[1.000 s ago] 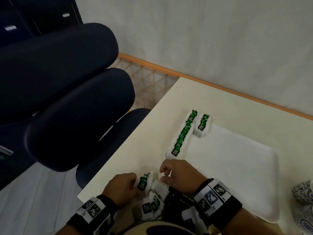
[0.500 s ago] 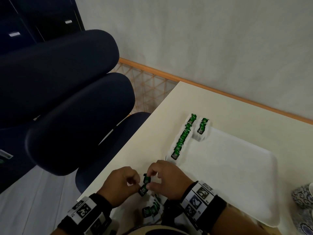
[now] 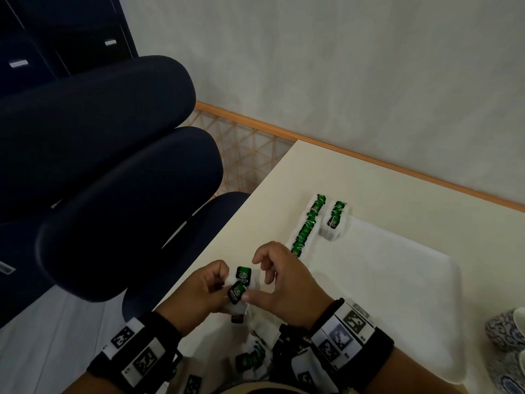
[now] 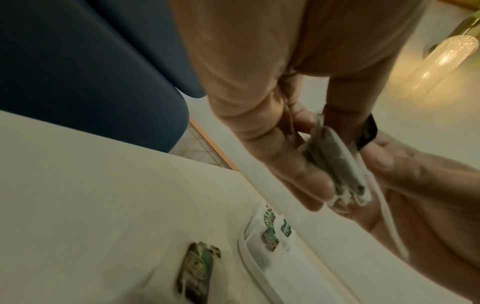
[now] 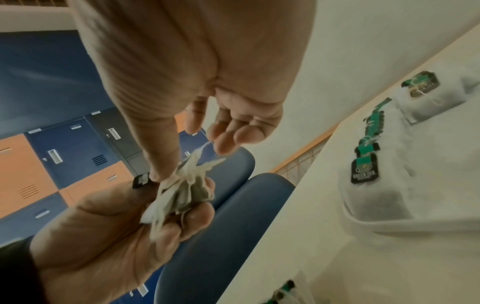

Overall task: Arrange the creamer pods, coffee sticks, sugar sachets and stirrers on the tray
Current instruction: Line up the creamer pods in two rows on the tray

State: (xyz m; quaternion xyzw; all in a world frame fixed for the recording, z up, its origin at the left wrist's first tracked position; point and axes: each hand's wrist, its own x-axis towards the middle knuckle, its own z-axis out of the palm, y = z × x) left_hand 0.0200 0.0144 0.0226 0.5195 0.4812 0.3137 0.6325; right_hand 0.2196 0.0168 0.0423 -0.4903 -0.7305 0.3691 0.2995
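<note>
The sachets here are white tea bags with green tags. My left hand [image 3: 220, 284] grips a small bundle of tea bags [image 3: 239, 291] just above the table's near corner. My right hand [image 3: 260, 282] meets it from the right, thumb on a tag, fingers curled at the strings. The left wrist view shows the bundle [image 4: 335, 164] squeezed between my left fingers. The right wrist view shows my right thumb on the bundle [image 5: 182, 191]. A white tray [image 3: 397, 294] lies to the right. A row of tea bags [image 3: 308, 227] and a shorter stack [image 3: 335, 220] lie along its left edge.
More loose tea bags [image 3: 250, 361] lie at the table's front edge below my wrists. A dark blue chair [image 3: 113, 180] stands close on the left. Patterned cups [image 3: 508, 332] sit at the far right. The table's left edge runs right beside my left hand.
Both hands have come together over the near corner and lifted slightly. The bundle now sits between them with two tags showing, and my right fingers have spread above it.
</note>
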